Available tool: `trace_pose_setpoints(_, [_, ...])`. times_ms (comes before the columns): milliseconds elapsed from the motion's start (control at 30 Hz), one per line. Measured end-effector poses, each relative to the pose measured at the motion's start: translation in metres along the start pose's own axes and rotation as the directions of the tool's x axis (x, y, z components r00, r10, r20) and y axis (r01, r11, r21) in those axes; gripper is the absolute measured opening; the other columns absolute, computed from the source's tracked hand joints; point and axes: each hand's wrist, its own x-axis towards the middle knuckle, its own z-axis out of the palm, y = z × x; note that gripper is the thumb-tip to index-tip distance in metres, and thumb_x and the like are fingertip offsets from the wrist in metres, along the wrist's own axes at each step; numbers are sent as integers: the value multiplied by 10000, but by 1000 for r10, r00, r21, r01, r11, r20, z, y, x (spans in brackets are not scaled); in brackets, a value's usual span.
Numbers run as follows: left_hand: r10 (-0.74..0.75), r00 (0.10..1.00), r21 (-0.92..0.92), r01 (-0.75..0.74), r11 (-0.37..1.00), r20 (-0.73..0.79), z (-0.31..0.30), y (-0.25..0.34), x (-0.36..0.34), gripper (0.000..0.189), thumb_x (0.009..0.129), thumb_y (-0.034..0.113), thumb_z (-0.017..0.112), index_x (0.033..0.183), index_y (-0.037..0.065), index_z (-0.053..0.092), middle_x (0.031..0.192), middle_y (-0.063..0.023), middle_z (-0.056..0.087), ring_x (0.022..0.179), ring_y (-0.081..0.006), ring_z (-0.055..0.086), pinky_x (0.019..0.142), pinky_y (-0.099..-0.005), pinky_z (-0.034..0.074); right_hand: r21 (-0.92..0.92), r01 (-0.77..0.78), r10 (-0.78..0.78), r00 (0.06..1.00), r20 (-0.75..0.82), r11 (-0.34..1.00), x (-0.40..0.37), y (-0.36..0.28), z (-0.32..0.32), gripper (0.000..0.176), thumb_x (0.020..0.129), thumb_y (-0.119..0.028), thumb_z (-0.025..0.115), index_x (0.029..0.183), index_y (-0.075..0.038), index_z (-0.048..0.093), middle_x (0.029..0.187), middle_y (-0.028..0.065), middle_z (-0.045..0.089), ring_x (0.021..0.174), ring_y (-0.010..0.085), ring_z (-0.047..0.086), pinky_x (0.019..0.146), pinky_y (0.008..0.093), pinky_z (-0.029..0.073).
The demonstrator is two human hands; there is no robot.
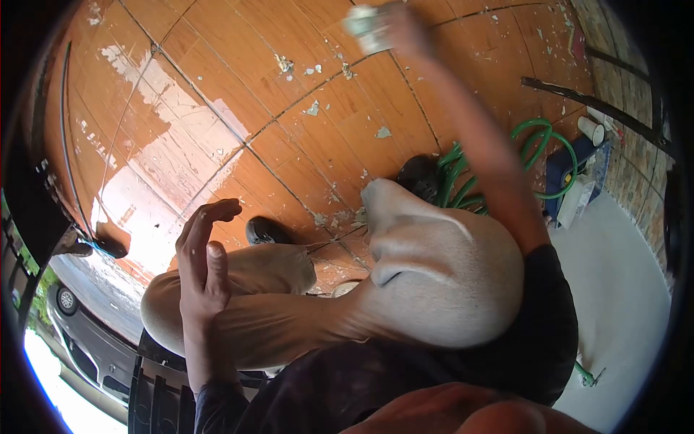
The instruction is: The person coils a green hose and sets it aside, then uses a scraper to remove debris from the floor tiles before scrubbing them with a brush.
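Cloth (367,29), blurred, is held in the right hand (405,32) over tiles (336,134).

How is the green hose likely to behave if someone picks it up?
The green hose would probably bend easily, since it lies in loose, curving loops. It might snag or tangle, as several strands bunch together. Its glossy surface could be somewhat slippery.

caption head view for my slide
Right hand holds a blurred pale item over flake-strewn orange tiles; left hand empty.

Dark shirt (448,369), beige trousers (463,296)
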Motion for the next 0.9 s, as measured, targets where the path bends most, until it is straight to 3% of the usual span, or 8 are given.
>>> trace_pose_setpoints(67, [6, 1000, -43, -6, 999, -5, 3, 0, 6, 740, 1015, 583, 290, 1128, -67, 626, 1036, -200, 669, 962, -308, 640, 859, -398, 464, -175, 318, -325, 946, -14, 932, 6, -19, 116, 213, 947, -207, 584, 1089, -56, 537, 854, 159, 668, 794, 288, 678, 683, 425, 541])
trace_pose_setpoints(167, [7, 1000, -82, -8, 997, -20, 8, -2, 13, 695, 1009, 546, 374, 1129, -94, 617, 1024, -229, 661, 976, -325, 635, 893, -403, 476, -172, 125, -76, 961, 267, 977, -31, -108, 85, 330, 925, -170, 602, 1217, -49, 511, 1007, 200, 681, 918, 305, 675, 776, 448, 546])
trace_pose_setpoints(233, [-26, 999, -54, 23, 998, -46, 6, 1, 7, 704, 1006, 552, 379, 1123, -100, 617, 1020, -225, 661, 975, -321, 635, 896, -402, 474, 111, 125, -103, 978, -182, 986, -6, -25, 61, 347, 924, -88, 546, 1263, -24, 505, 1011, 154, 680, 871, 281, 674, 773, 425, 551])
trace_pose_setpoints(433, [-64, 997, -4, 63, 998, -49, 6, 0, -2, 813, 1000, 650, 261, 1127, -59, 638, 1041, -179, 683, 993, -286, 645, 885, -397, 458, -397, -160, -101, 823, -560, 904, 65, 187, -189, 504, 941, -405, 601, 1245, -3, 585, 1199, 231, 639, 1135, 384, 617, 966, 474, 483])
trace_pose_setpoints(600, [-28, 998, 0, 28, 1000, -56, 6, -4, 2, 785, 1008, 623, 289, 1130, -73, 631, 1038, -208, 677, 983, -302, 647, 894, -400, 474, -345, -74, 56, 997, -62, 936, 86, 77, -56, 419, 960, -309, 597, 1244, -1, 580, 1140, 205, 671, 1009, 322, 668, 883, 434, 515])
trace_pose_setpoints(767, [4, 1000, -6, -4, 1000, -29, 5, 0, 5, 772, 1014, 601, 300, 1134, -90, 621, 1057, -224, 673, 996, -319, 643, 915, -404, 476, -373, 278, -262, 960, 95, 885, 6, -128, 109, 310, 870, -97, 598, 1166, -25, 539, 955, 212, 680, 885, 375, 675, 753, 462, 545])
trace_pose_setpoints(833, [24, 1000, 31, -23, 999, -5, 1, -4, 4, 778, 1010, 607, 306, 1136, -93, 621, 1062, -227, 671, 1003, -324, 642, 921, -407, 474, 121, 302, -298, 953, -51, 946, 5, -91, 85, 237, 921, -161, 555, 1097, -8, 600, 978, 200, 693, 882, 361, 681, 748, 451, 550])
trace_pose_setpoints(900, [3, 1000, 9, -3, 1000, -14, -8, -12, -5, 785, 1005, 618, 312, 1138, -91, 623, 1064, -229, 670, 1012, -328, 643, 928, -410, 471, -19, 114, -115, 986, -117, 993, -22, -58, 10, 398, 971, -247, 601, 1276, -3, 524, 1168, 188, 644, 991, 275, 669, 841, 386, 528])
